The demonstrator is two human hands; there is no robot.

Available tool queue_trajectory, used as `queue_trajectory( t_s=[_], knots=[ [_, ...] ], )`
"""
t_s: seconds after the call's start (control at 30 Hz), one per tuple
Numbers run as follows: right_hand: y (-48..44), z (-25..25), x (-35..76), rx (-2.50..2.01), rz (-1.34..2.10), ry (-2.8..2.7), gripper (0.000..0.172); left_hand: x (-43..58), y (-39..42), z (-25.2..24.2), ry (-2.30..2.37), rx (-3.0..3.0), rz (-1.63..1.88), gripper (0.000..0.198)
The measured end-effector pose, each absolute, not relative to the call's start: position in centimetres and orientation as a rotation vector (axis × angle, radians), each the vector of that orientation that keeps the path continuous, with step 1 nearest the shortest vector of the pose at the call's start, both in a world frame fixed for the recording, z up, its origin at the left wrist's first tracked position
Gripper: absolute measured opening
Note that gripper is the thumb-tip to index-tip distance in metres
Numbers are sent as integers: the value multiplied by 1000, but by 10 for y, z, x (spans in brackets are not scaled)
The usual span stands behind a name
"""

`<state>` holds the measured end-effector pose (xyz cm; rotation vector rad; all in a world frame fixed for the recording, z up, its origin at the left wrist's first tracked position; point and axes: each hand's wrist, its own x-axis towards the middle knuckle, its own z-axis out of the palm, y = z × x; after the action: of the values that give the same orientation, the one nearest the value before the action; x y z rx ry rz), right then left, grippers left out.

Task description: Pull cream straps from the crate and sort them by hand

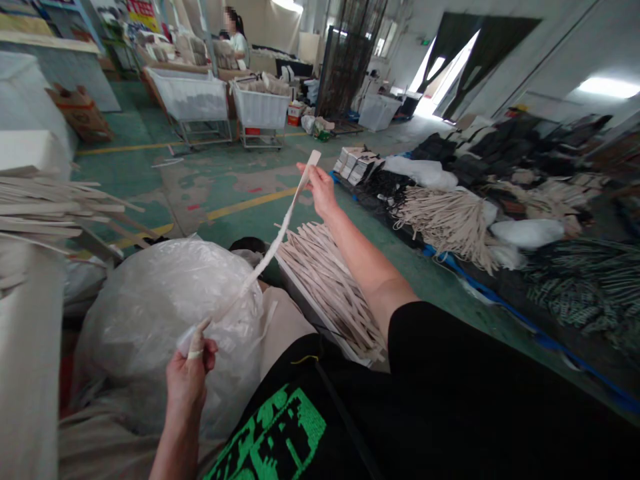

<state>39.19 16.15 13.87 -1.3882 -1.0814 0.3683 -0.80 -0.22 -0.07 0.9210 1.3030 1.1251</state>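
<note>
A long, narrow beige fabric strap (275,247) stretches diagonally between my hands, with a whiter, fluffy-looking middle part. My right hand (320,190), arm reaching forward, pinches it near its upper end. At the lower end, the strap runs to the fingertips of my left hand (193,367), which are closed on it; a finger there has a pale wrap. Something whitish beside those fingers is too blurred to name. Below the strap, a large clear plastic bag (165,307) bulges with pale contents. Under my right forearm, a box holds many loose beige straps (335,287).
More straps (45,207) lie stacked on a pale surface at left. Strap bundles (445,220) and dark piles sit on a blue-edged sheet at right. White wheeled bins (190,97) stand across the green floor, near a person (237,43) at a table.
</note>
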Motion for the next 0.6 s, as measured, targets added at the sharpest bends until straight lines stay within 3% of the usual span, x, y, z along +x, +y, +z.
queue_trajectory(
  t_s=[0.2, 0.3, 0.4, 0.6],
  knots=[
    [136, 132, 449, -2001, 95, -1212, 32, -3, -4, -4, 1295, 906, 1048, 52],
    [145, 133, 459, -2049, 131, -1262, 28, -1, -3, -9, 1312, 914, 1002, 53],
    [172, 146, 475, -1755, 271, -1121, 36, 1, -3, -10, 1329, 862, 967, 56],
    [182, 186, 527, -1293, 87, -1057, 64, 4, -3, 4, 1243, 694, 980, 69]
  ],
)
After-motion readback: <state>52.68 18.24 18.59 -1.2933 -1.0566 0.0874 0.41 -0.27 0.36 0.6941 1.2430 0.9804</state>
